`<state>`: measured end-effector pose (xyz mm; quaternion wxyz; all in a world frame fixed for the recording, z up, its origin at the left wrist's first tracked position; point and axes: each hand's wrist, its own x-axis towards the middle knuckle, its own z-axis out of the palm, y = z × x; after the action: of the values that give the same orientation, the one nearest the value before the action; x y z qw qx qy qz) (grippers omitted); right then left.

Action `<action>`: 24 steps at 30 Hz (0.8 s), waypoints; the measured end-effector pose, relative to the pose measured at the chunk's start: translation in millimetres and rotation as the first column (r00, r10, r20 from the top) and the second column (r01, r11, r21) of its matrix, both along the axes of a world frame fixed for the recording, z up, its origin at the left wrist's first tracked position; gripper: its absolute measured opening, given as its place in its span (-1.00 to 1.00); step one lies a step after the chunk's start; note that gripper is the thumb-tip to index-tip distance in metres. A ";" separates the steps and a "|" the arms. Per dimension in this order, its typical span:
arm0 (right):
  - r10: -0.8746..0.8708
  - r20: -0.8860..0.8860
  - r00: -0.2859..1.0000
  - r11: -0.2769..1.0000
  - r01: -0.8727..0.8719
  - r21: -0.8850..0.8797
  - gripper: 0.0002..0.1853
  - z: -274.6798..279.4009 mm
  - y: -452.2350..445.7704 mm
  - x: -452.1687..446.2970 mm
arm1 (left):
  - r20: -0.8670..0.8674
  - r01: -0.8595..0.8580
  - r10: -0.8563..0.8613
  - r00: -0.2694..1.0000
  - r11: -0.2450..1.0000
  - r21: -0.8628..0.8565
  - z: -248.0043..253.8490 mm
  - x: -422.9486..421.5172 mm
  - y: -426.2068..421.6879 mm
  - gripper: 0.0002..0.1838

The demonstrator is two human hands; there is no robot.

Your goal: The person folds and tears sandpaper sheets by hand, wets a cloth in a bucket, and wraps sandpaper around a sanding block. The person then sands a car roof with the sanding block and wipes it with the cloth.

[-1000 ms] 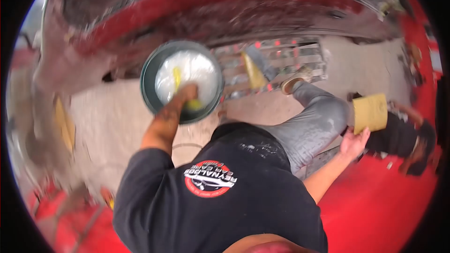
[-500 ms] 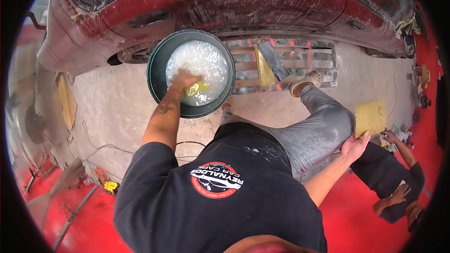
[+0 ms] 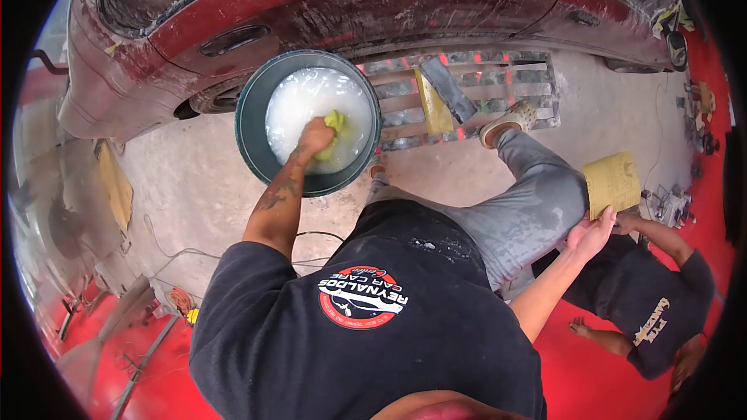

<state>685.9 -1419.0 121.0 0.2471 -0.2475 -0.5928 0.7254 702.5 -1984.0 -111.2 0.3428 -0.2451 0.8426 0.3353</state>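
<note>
My left hand (image 3: 317, 137) is inside a dark green bucket (image 3: 250, 134), closed on a wet yellow-green cloth (image 3: 334, 121) at the surface of whitish, bubbly water (image 3: 292, 109). Out to the right, beside my bent knee, my right hand (image 3: 593, 236) pinches the lower edge of a yellowish sheet of sandpaper (image 3: 612, 180). A second yellow sheet (image 3: 434, 105) and a grey block (image 3: 449, 90) lie on a slatted floor grate (image 3: 398, 118) right of the bucket.
A dusty dark red car (image 3: 342, 4) spans the top. At the right is another person in a black shirt (image 3: 657, 303). Brown paper (image 3: 115, 185), a cable (image 3: 175, 253) and a metal stand (image 3: 144, 365) lie to the left.
My left hand has lifted the cloth from lower in the bucket, and it now shows clearly. My right hand still holds the sheet. The other person's arms have shifted.
</note>
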 end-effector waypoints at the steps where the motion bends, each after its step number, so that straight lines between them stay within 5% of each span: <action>1: -0.001 0.001 1.000 1.000 0.001 -0.003 -0.64 -0.6 0.7 -0.1 | -0.111 -0.178 0.184 0.977 0.982 0.059 -0.9 2.1 -8.8 -0.62; 2: 0.005 0.002 1.000 1.000 -0.005 0.001 -0.64 -1.2 2.1 -0.9 | -0.210 -0.342 0.365 0.907 0.930 0.137 -1.9 3.5 -18.1 -0.63; 4: 0.013 0.001 1.000 1.000 -0.013 0.001 -0.64 -1.4 2.1 -2.8 | -0.316 -0.331 0.389 0.865 0.917 0.224 2.8 4.1 -36.9 -0.63; 6: 0.002 0.010 1.000 1.000 -0.001 -0.007 -0.65 -1.0 1.3 -4.9 | -0.290 -0.652 0.724 0.626 0.690 0.316 25.8 0.6 -34.2 -0.60; 8: -0.015 0.031 0.999 1.000 0.015 -0.009 -0.66 -2.2 3.2 -1.9 | -0.213 -0.563 0.763 0.610 0.607 0.561 31.1 1.7 -53.2 -0.59; 13: 0.036 -0.015 0.999 0.999 -0.037 -0.029 -0.71 -4.6 3.4 -10.7 | -0.077 -0.487 0.800 0.595 0.435 0.757 82.5 -22.8 -35.5 -0.30; 17: 0.031 -0.035 0.999 0.999 -0.032 -0.031 -0.74 -1.5 -4.3 -11.2 | 0.023 -0.616 0.794 0.607 0.452 0.645 24.3 -29.2 -38.0 -0.30; 19: 0.035 -0.021 0.999 0.999 -0.036 -0.022 -0.75 -2.3 -0.5 -8.3 | 0.075 -0.448 0.467 0.881 0.774 0.448 -2.4 -30.8 -37.2 -0.39; 21: 0.042 -0.008 0.999 0.999 -0.042 0.003 -0.78 -1.5 -5.3 -6.3 | 0.172 -0.381 0.346 0.923 0.742 0.552 -32.6 -25.9 -32.1 -0.48; 22: 0.017 0.015 1.000 1.000 -0.017 -0.006 -0.79 -0.2 -8.4 -3.0 | -0.073 -0.115 0.187 0.980 0.822 0.558 -76.1 -14.4 -45.5 -0.51; 23: -0.008 0.001 1.000 1.000 0.008 -0.013 -0.79 -0.1 -10.2 -7.5 | -0.178 0.009 0.026 0.984 0.981 0.192 -88.5 -20.0 -34.7 -0.51; 24: -0.008 -0.013 1.000 0.999 0.008 -0.035 -0.81 1.3 -9.6 -10.1 | -0.267 0.177 -0.177 0.947 0.984 -0.024 -107.6 -21.2 -29.6 -0.53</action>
<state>675.8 -1428.6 122.3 0.2496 -0.2494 -0.5775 0.7362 681.3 -2013.5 -218.8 0.2541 -0.1208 0.8999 0.3333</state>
